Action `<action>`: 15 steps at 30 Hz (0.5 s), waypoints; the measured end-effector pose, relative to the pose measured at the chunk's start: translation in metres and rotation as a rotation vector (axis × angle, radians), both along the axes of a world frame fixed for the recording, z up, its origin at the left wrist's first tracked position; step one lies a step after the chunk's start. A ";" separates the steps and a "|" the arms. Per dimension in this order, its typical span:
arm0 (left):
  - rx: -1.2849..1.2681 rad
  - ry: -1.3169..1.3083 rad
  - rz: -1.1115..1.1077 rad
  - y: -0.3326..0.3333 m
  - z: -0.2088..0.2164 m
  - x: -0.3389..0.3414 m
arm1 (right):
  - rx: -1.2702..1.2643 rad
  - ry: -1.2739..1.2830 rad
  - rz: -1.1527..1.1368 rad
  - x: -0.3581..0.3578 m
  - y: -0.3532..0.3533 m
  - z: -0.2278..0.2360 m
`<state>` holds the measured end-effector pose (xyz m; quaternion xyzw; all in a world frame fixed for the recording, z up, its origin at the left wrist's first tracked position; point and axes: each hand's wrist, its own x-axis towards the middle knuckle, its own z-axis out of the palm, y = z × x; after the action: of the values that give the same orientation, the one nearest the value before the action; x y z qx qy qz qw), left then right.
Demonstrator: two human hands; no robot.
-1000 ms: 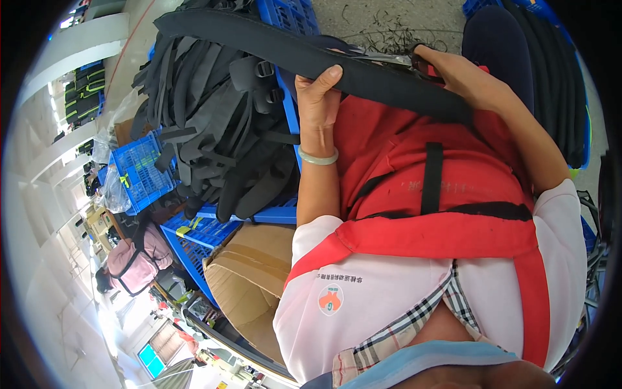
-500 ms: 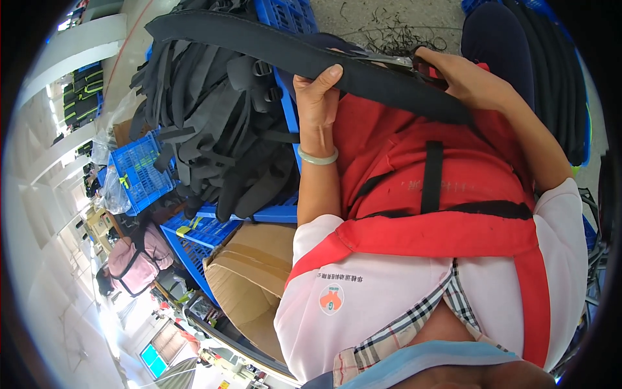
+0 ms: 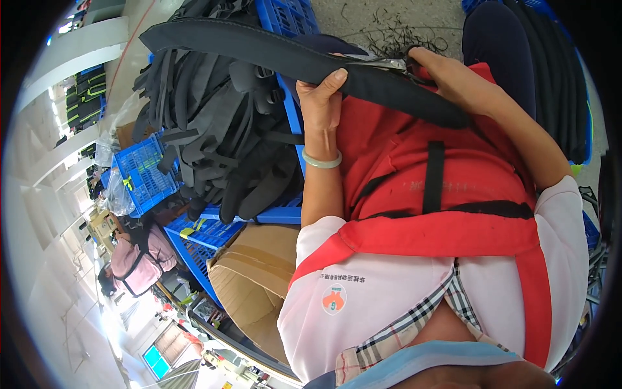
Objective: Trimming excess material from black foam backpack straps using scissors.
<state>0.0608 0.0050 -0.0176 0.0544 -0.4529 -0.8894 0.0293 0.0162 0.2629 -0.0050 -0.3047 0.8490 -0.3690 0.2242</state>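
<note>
A long, curved black padded strap with a stitched edge stretches across in front of me, its near end over my red apron. My left hand is closed on it near the middle, thumb on top and fingers hidden beneath. Beyond the strap's right part, my right hand is closed around scissors. Their metal blades lie along the strap's far edge, pointing left, and the handles are mostly hidden by the fingers.
Left of me, a heap of black straps fills a blue plastic crate. An open cardboard box stands nearer. Black thread scraps litter the floor ahead. More black pieces lie in a crate at right. A person in pink is far left.
The scissors have shifted slightly left along the strap's far edge, with my right hand moving a little left. The strap's right end has dipped slightly, and my left hand keeps its hold.
</note>
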 end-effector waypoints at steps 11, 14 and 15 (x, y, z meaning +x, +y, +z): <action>-0.007 0.001 -0.001 0.010 0.004 0.006 | 0.013 -0.070 0.011 0.002 -0.006 0.017; 0.006 0.000 0.001 0.010 0.006 0.006 | 0.015 -0.115 0.026 0.001 -0.003 0.021; 0.011 0.002 0.012 0.009 0.007 0.006 | 0.017 -0.122 0.041 0.000 -0.002 0.023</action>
<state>0.0667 0.0141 -0.0107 0.0565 -0.4478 -0.8917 0.0349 0.0162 0.2613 0.0178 -0.2972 0.8304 -0.3749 0.2856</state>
